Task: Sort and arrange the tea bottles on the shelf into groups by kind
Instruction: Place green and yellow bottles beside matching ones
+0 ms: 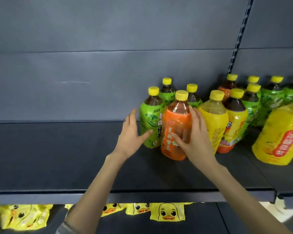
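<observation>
**Fig. 1. Singling out one kind from a mixed cluster**

My right hand [194,137] grips the orange-labelled bottle [172,119] at the centre of the frame, thumb across the label. The bottle stands upright at the front of the cluster on the shelf [57,157]. My left hand [130,137] is open, fingers spread, just beside the green-labelled bottle [150,122]. Yellow-labelled bottles [213,122] crowd in from the right. I judge this the pick-out step. The next move calls for lifting clear without toppling close neighbours, then setting down toward the left of the frame.

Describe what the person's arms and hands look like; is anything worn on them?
The left hand and the right hand are bare: no gloves, rings or watch show. The left arm is bare up to a grey sleeve edge; the right arm is bare throughout.
</observation>
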A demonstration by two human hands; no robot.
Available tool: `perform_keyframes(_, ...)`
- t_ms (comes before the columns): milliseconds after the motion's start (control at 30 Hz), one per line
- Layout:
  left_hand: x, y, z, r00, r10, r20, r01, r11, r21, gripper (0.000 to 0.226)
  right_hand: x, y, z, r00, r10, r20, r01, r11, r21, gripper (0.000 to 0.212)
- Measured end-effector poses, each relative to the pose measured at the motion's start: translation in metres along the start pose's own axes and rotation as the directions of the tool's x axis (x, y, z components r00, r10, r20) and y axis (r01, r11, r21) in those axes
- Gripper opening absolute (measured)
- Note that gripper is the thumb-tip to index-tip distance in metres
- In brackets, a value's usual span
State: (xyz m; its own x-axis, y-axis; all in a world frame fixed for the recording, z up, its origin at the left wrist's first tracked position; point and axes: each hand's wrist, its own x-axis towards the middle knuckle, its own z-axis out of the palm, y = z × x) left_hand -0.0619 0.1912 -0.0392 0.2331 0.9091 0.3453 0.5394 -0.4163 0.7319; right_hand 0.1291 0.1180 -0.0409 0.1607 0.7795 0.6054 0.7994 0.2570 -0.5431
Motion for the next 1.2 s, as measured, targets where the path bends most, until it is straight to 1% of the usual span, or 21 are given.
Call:
perform_keyframes(67,0.018,-0.003,0.008,0.999,-0.033,0.023,0.035,0.993,-0.114,0.107,0.001,0.002,0.002,0.999,0.016,-0.041,-0.016,1.0,0.012,0.092)
perform_keyframes(133,0.031,-0.004,0.014,0.994,-0.094,0.061,0.106,0.965,-0.24,0.123,0.002,0.003,0.006,0.998,0.021,-0.061,-0.019,0.999,0.039,0.092)
perform_keyframes(167,0.034,-0.006,0.017,0.991,-0.113,0.078,0.131,0.951,-0.279,0.124,0.001,0.004,0.008,0.997,0.019,-0.073,-0.015,0.998,0.06,0.091)
perform_keyframes(200,0.037,-0.009,0.019,0.99,-0.116,0.081,0.134,0.948,-0.288,0.119,0.001,0.004,0.01,0.996,0.017,-0.088,-0.009,0.996,0.09,0.09)
perform_keyframes(267,0.038,-0.015,0.021,0.994,-0.097,0.059,0.109,0.954,-0.28,0.101,0.002,0.004,0.013,0.993,0.016,-0.118,0.003,0.987,0.162,0.086)
perform_keyframes(333,0.035,-0.019,0.019,0.997,-0.071,0.023,0.075,0.944,-0.321,0.089,0.003,0.006,0.013,0.99,0.031,-0.138,0.001,0.974,0.225,0.083)
perform_keyframes(467,0.02,-0.027,0.002,0.998,-0.062,0.007,0.06,0.91,-0.41,0.086,0.001,0.011,0.012,0.992,0.04,-0.117,-0.007,0.962,0.274,0.083)
perform_keyframes(567,0.0,-0.038,-0.015,0.998,-0.068,-0.013,0.053,0.87,-0.49,0.089,0.002,0.01,0.01,0.997,0.058,-0.056,-0.041,0.964,0.264,0.084)
perform_keyframes(633,-0.017,-0.044,-0.023,0.996,-0.087,-0.032,0.057,0.846,-0.53,0.089,0.003,0.009,0.009,0.995,0.097,0.009,-0.095,0.943,0.318,0.087)
perform_keyframes(700,-0.03,-0.049,-0.029,0.996,-0.089,-0.021,0.063,0.837,-0.544,0.093,0.003,0.006,0.012,0.992,0.117,0.046,-0.126,0.929,0.348,0.09)
perform_keyframes(833,-0.042,-0.052,-0.031,0.993,-0.101,0.062,0.119,0.844,-0.523,0.099,-0.001,0.002,0.02,0.987,0.155,0.051,-0.162,0.899,0.407,0.093)
perform_keyframes(967,-0.046,-0.047,-0.025,0.989,-0.149,0.02,0.137,0.838,-0.529,0.086,-0.004,-0.003,0.018,0.986,0.131,0.106,-0.163,0.901,0.402,0.091)
perform_keyframes(1067,-0.054,-0.043,-0.022,0.985,-0.171,0.001,0.145,0.832,-0.535,0.085,-0.007,-0.008,0.015,0.986,0.123,0.114,-0.157,0.914,0.373,0.091)
perform_keyframes(1167,-0.065,-0.041,-0.021,0.981,-0.195,0.005,0.167,0.827,-0.537,0.081,-0.012,-0.013,0.014,0.981,0.161,0.107,-0.19,0.902,0.387,0.092)
perform_keyframes(1200,-0.07,-0.04,-0.021,0.98,-0.199,0.01,0.174,0.828,-0.533,0.084,-0.016,-0.015,0.014,0.977,0.188,0.102,-0.213,0.896,0.391,0.093)
